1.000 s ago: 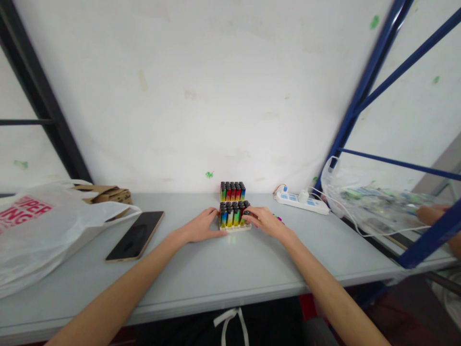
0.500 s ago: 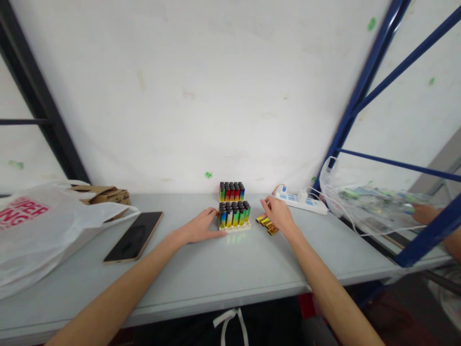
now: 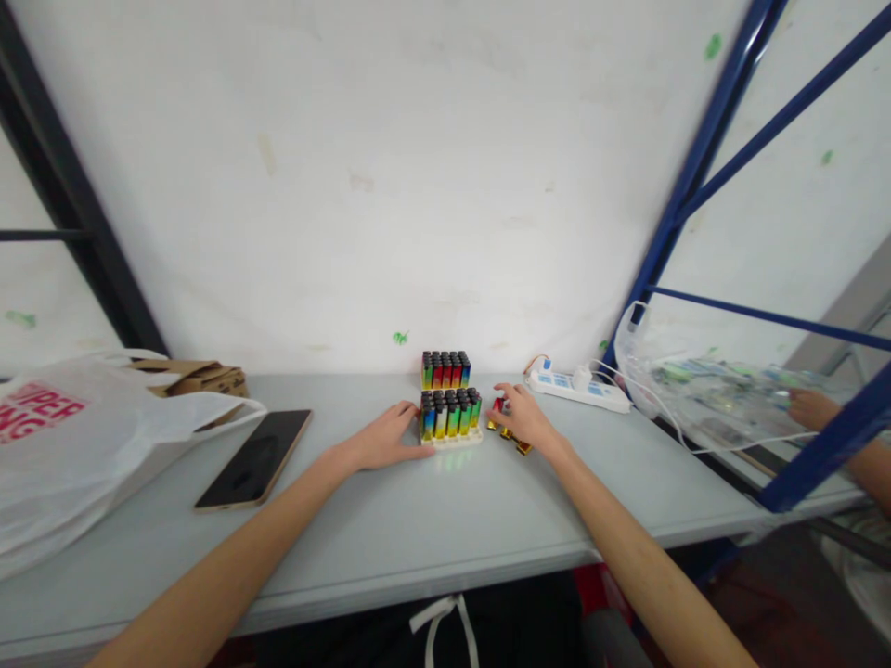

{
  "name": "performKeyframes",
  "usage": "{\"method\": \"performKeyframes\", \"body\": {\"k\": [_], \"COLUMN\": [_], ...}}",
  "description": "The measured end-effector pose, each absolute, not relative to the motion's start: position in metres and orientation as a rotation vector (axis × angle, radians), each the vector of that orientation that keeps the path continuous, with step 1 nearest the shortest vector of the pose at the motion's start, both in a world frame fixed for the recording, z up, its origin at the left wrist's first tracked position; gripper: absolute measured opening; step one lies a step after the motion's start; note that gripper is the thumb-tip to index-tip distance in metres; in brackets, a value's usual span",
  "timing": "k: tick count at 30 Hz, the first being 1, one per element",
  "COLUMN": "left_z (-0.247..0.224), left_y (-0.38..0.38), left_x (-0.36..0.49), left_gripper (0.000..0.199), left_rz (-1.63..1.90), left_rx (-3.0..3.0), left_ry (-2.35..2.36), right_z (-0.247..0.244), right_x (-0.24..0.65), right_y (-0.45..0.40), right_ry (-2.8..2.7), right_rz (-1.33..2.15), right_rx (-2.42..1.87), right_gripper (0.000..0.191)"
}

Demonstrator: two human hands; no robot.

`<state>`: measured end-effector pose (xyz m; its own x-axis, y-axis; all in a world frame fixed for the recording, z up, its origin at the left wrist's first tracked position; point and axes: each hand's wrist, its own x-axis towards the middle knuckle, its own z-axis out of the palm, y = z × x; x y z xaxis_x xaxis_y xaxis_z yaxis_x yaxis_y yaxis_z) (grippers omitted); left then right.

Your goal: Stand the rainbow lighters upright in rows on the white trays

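Observation:
A white tray [image 3: 456,442] holds rows of shiny, multicoloured, black-topped sticks that look like lighters [image 3: 452,415]. My left hand [image 3: 384,436] braces the tray's left side, thumb along its front corner and fingers by the left edge. To the right of the tray, my right hand [image 3: 527,417] curls its thumb and fingers around a red-and-gold lighter [image 3: 495,412]. A few gold lighters [image 3: 523,447] lie on the table, partly hidden under that hand. Behind the tray stands a second block of lighters [image 3: 445,371], mostly red, blue and green.
A phone [image 3: 254,459] lies at the left, near a white plastic bag [image 3: 125,436] and folded cardboard [image 3: 201,376]. A white power strip [image 3: 581,390] with cables sits at the right. Beyond the blue rack post [image 3: 668,241], another person's hand [image 3: 814,408] touches clear plastic bags.
My right hand has shifted slightly left and lower toward the tray, and a red-and-gold lighter now shows at its fingertips. My left hand stays at the tray.

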<state>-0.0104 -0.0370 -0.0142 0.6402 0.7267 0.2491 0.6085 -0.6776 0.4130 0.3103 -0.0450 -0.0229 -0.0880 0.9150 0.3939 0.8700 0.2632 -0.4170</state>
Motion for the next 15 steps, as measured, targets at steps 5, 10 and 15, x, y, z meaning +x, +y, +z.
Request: {"method": "performKeyframes", "body": {"k": [5, 10, 15], "left_z": [-0.014, -0.015, -0.016], "left_y": [-0.037, -0.036, -0.036], "left_x": [-0.010, -0.011, -0.011], "left_gripper": [0.070, 0.068, 0.067], "left_rz": [0.562, 0.581, 0.609], "left_rx": [2.568, 2.567, 2.569], "left_ry": [1.081, 1.070, 1.056], "right_z": [-0.025, -0.012, -0.002], "right_x": [0.305, 0.296, 0.287], "right_y": [-0.040, -0.043, -0.053], "right_ry": [-1.726, -1.554, -1.424], "right_rz": [0.441, 0.628, 0.845], "right_rx": [-1.179, -1.057, -0.966], "right_gripper": [0.053, 0.045, 0.044]}}
